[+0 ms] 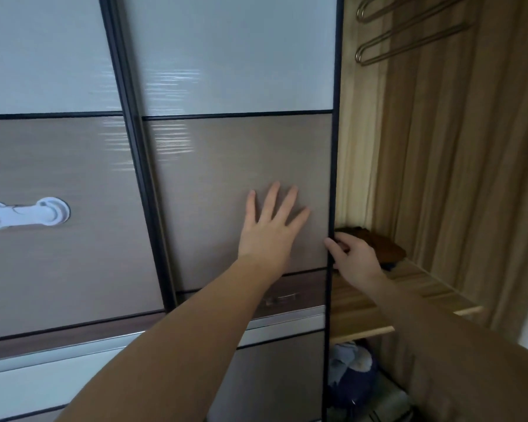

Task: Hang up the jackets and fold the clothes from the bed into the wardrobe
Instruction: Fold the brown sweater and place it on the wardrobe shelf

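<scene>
Left hand [272, 229] flat, fingers spread, on the taupe glossy sliding wardrobe door [241, 190]; right hand [352, 257] curled round its black edge. Wardrobe part open: bare metal hangers [409, 28], brown folded cloth [381, 242] on wooden shelf [378, 303]. Bed, jackets unseen; hanging seemingly not begun.

No readable text, labels, brands, numbers or signs anywhere in view.

Wardrobe [433, 147] partly open, brown folded garment [381, 243] on wooden shelf [363, 312]
</scene>
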### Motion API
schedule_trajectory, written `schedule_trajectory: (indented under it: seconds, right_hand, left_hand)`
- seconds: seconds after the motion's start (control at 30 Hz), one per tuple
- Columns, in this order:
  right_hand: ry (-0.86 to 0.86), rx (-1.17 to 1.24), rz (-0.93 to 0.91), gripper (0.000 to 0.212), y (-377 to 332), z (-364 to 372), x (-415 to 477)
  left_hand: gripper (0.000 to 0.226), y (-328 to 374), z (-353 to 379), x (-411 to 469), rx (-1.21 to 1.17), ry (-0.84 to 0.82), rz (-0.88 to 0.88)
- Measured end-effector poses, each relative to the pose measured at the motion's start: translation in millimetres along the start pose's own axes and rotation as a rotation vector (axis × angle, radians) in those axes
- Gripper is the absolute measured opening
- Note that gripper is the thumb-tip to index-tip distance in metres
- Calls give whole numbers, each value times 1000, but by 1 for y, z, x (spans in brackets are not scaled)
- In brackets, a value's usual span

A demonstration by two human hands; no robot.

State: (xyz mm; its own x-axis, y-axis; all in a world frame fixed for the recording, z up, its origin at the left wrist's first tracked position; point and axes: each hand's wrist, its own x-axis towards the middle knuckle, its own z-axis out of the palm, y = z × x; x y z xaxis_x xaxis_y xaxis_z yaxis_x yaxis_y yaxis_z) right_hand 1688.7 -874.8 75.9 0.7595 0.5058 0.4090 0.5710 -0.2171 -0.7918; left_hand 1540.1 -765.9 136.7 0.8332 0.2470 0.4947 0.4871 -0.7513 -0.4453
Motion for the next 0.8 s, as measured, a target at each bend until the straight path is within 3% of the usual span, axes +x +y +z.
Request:
schedule_trajectory:
  seconds: [0.13,0.27,0.37,0.47,0.63,0.8]
  right_hand:
    - [71,21,103,48,33,-35,18]
    - [237,41,232,32,53,-71,29]
    - [329,-50,171,20,65,-87,16]
    - [267,-132,45,6,84,-92,0]
    - [7,-164,135,67,107,-102,2]
    - [0,84,358,86,127,-116,26]
  left_hand:
    - [100,22,-1,28,56,-15,102]
    - [105,61,-3,58,57,3,129]
    - [106,90,-6,78,53,15,142]
    - [103,119,-11,98,39,22,160]
    - [89,157,-20,127,27,66,222]
    - [94,170,-24,140,67,92,240]
